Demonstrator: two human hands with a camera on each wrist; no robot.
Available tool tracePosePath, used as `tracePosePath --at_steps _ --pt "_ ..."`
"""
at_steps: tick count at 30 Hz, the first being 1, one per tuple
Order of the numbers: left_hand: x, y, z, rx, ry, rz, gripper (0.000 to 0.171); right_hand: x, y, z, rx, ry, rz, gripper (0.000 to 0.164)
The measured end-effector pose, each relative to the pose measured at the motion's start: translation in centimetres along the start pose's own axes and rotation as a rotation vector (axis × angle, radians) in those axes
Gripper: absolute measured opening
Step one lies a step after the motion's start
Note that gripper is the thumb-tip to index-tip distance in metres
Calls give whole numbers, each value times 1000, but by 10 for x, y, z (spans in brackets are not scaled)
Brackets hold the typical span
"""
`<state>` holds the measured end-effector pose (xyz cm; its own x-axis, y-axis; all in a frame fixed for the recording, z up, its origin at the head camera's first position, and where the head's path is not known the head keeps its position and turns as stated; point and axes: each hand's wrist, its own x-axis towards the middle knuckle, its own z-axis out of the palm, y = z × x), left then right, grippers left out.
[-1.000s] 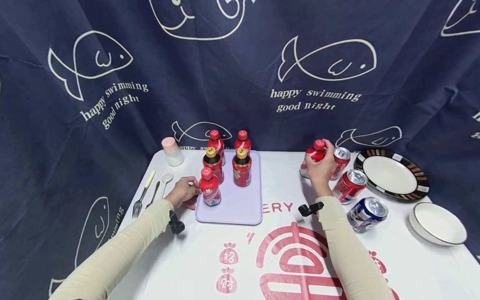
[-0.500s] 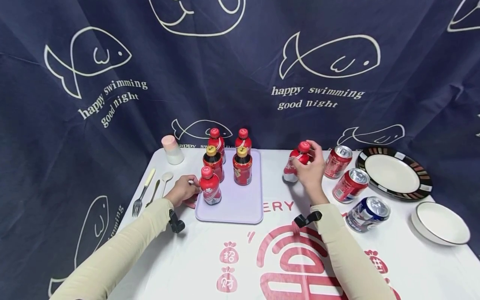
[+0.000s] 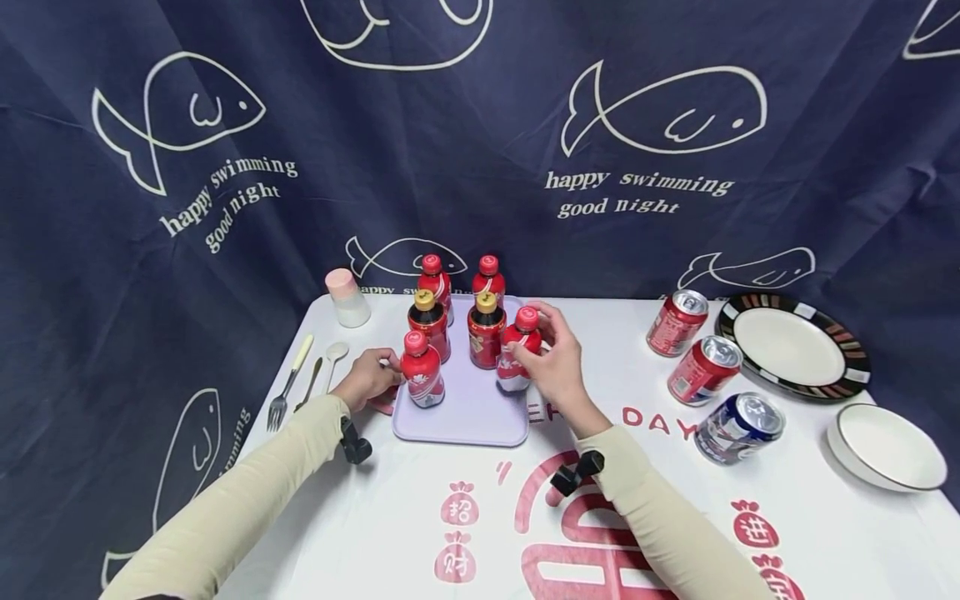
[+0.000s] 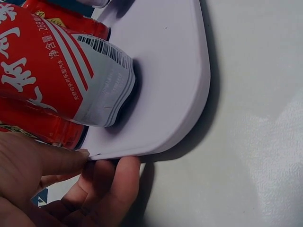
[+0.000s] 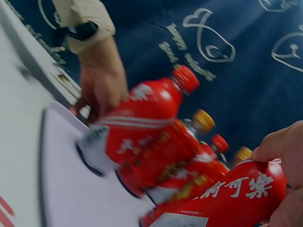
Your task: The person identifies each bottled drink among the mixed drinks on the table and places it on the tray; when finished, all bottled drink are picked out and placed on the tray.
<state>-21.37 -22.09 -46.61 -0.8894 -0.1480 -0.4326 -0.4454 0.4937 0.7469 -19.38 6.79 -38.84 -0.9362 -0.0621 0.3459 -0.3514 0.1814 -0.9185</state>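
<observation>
My right hand (image 3: pixel 561 360) grips a red-capped cola bottle (image 3: pixel 514 372) at the right side of the lilac tray (image 3: pixel 468 423); in the right wrist view, thumb and fingers wrap the bottle's upper part. At the tray's left edge, my left hand (image 3: pixel 366 380) pinches the rim, thumb above and fingers below in the left wrist view. Just beside it on the tray stands another red-capped bottle (image 3: pixel 423 375). Behind are two yellow-capped bottles of dark drink, one left (image 3: pixel 429 327) and one right (image 3: pixel 484 337). Two more red-capped bottles (image 3: pixel 437 283) stand at the back.
Two red cans (image 3: pixel 677 323) and a blue can (image 3: pixel 738 429) stand on the right, near a dark-rimmed plate (image 3: pixel 783 346) and a white bowl (image 3: pixel 887 447). Left of the tray lie a fork (image 3: pixel 288 383), a spoon (image 3: pixel 334 357) and a pink-lidded jar (image 3: pixel 348 300).
My right hand has carried the red-capped bottle leftward from beside the cans to the tray's right side. The left hand has stayed at the tray's left edge.
</observation>
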Motion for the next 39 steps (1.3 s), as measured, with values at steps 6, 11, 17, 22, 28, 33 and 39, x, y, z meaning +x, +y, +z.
tracePosePath --at_steps 6,11,17,22,28,33,39 --pt "2 1 -1 -13 -5 -12 14 -9 -3 21 -27 -85 -64 55" --pt "3 2 1 -3 0 -9 15 -16 -5 32 -44 -119 -92 54" --pt "4 2 4 15 26 13 15 -18 -6 37 -53 -127 -108 53" --pt "3 1 6 12 22 13 14 -19 -2 38 -58 -124 -108 53" --pt "2 0 6 14 23 1 15 -12 30 43 -70 -117 -117 57" --pt "4 -2 6 9 28 -17 16 -10 41 43 -90 -109 -139 57" --pt "3 -3 3 -3 33 -28 16 -8 40 43 -156 -145 -147 55"
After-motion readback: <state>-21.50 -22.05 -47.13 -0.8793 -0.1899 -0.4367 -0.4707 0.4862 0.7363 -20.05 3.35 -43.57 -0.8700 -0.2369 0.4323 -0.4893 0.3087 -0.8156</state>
